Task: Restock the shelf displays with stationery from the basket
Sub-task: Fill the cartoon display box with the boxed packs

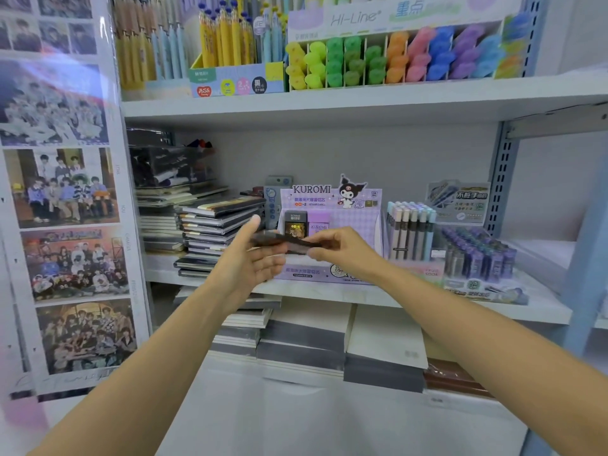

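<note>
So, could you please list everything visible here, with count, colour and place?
dark case: one, dark translucent, between both hands, before the Kuromi box
Kuromi box: one, purple, middle shelf, centre
notebooks: one stack, dark covers, middle shelf, left
pastel pens: several, pale blue and beige, right of the Kuromi box
highlighters: many, yellow to purple, top shelf, right
yellow pens: many, top shelf, left of highlighters
photo posters: several, left wall
left hand: open, at the case's left end
right hand: fingers pinch the case

"KUROMI" stands on the purple display box (332, 199), "HI-Line" on the highlighter display (355, 18).
</note>
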A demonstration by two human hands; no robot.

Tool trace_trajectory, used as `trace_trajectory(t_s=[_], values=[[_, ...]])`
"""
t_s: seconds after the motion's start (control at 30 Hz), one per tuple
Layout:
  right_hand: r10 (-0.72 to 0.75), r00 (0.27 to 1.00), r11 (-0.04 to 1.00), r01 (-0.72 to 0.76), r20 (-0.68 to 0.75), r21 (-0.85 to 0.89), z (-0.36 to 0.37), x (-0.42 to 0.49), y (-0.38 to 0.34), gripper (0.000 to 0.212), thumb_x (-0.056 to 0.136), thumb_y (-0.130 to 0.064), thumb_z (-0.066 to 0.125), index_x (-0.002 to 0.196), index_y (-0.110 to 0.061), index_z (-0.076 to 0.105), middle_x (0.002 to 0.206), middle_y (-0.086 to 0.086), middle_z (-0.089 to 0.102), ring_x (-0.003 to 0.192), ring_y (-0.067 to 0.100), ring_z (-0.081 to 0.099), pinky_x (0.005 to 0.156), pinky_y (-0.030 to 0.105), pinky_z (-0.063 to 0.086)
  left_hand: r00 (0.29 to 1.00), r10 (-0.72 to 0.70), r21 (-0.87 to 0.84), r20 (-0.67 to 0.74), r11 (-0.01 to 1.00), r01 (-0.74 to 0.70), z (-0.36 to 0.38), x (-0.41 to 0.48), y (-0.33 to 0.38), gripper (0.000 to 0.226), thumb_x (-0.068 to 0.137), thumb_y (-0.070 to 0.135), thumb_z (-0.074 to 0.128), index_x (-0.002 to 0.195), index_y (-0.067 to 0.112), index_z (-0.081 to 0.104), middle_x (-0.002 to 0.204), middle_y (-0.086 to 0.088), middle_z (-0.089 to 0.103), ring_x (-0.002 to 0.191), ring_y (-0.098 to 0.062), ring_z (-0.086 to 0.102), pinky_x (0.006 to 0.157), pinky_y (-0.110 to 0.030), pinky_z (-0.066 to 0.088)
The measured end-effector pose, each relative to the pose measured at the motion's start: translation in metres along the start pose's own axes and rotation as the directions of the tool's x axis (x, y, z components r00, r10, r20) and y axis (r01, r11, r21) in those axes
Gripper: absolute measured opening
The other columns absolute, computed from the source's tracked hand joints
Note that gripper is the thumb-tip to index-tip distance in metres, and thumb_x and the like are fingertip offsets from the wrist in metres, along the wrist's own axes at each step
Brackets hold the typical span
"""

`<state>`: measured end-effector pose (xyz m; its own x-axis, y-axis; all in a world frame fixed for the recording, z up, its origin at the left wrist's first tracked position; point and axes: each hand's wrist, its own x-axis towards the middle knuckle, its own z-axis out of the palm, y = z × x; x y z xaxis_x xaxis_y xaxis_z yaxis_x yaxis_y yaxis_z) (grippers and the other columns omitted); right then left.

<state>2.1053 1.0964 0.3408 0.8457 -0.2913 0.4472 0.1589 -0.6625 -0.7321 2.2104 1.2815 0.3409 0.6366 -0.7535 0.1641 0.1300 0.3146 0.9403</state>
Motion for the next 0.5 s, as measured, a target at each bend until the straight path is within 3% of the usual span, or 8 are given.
trace_trajectory(t_s=[0.1, 0.17, 0.23, 0.33, 0.4, 0.5], values=[[0.016, 1.0, 0.994, -0.016, -0.001, 0.105, 0.005, -0.004, 0.001, 0.015, 0.093, -0.01, 0.061, 0.106, -0.007, 0.068, 0.086, 0.01, 0.071, 0.073, 0.015, 0.066, 0.069, 0.026, 0.054, 0.999, 0.052, 0.061, 0.016, 0.997, -0.053, 0.005, -0.001, 0.0, 0.041, 0.084, 0.047, 0.064, 0.101, 0.009, 0.063, 0.077, -0.005, 0.064, 0.061, -0.014, 0.059, 0.063, -0.026, 0.054], [0.021, 1.0, 0.986, -0.022, 0.009, 0.164, 0.008, -0.007, 0.0, 0.012, 0.094, -0.01, 0.059, 0.103, -0.01, 0.068, 0.085, 0.009, 0.071, 0.071, 0.015, 0.067, 0.065, 0.022, 0.054, 0.992, 0.123, 0.235, -0.006, 0.965, -0.118, 0.007, 0.0, -0.005, 0.017, 0.092, 0.028, 0.064, 0.095, 0.011, 0.065, 0.067, -0.002, 0.048, 0.051, -0.01, 0.042, 0.061, -0.026, 0.049], [0.025, 0.999, 0.982, -0.03, 0.029, 0.185, 0.01, -0.009, -0.001, 0.01, 0.095, -0.012, 0.059, 0.1, -0.013, 0.068, 0.085, 0.009, 0.073, 0.074, 0.018, 0.068, 0.064, 0.023, 0.055, 0.982, 0.186, 0.361, -0.036, 0.918, -0.161, 0.006, 0.0, -0.011, 0.014, 0.096, 0.021, 0.059, 0.096, 0.011, 0.068, 0.058, 0.004, 0.048, 0.049, -0.008, 0.039, 0.063, -0.028, 0.043], [0.011, 0.999, 0.994, -0.016, 0.043, 0.111, 0.01, -0.012, -0.006, 0.016, 0.095, -0.022, 0.06, 0.108, -0.015, 0.066, 0.099, 0.004, 0.073, 0.09, 0.017, 0.069, 0.077, 0.028, 0.056, 0.964, 0.262, 0.432, -0.05, 0.876, -0.215, 0.006, -0.001, -0.016, 0.02, 0.099, 0.022, 0.054, 0.1, 0.007, 0.068, 0.07, -0.005, 0.054, 0.061, -0.012, 0.045, 0.066, -0.031, 0.043], [-0.03, 1.0, 0.995, 0.03, -0.002, 0.093, 0.012, -0.01, -0.013, 0.031, 0.095, -0.029, 0.059, 0.125, -0.023, 0.057, 0.109, -0.006, 0.067, 0.1, 0.011, 0.065, 0.08, 0.023, 0.053, 0.953, 0.3, 0.547, -0.028, 0.803, -0.237, 0.006, 0.001, -0.019, 0.019, 0.1, 0.022, 0.051, 0.102, 0.01, 0.065, 0.08, -0.007, 0.059, 0.065, -0.009, 0.051, 0.066, -0.026, 0.043], [-0.099, 0.99, 0.991, 0.107, -0.096, 0.083, 0.013, -0.003, -0.024, 0.051, 0.094, -0.027, 0.06, 0.141, -0.028, 0.042, 0.107, -0.006, 0.06, 0.096, 0.011, 0.061, 0.08, 0.021, 0.051, 0.942, 0.331, 0.696, 0.058, 0.663, -0.276, 0.008, 0.004, -0.023, 0.016, 0.101, 0.023, 0.048, 0.103, 0.017, 0.063, 0.086, -0.013, 0.062, 0.073, -0.015, 0.052, 0.069, -0.032, 0.041]])
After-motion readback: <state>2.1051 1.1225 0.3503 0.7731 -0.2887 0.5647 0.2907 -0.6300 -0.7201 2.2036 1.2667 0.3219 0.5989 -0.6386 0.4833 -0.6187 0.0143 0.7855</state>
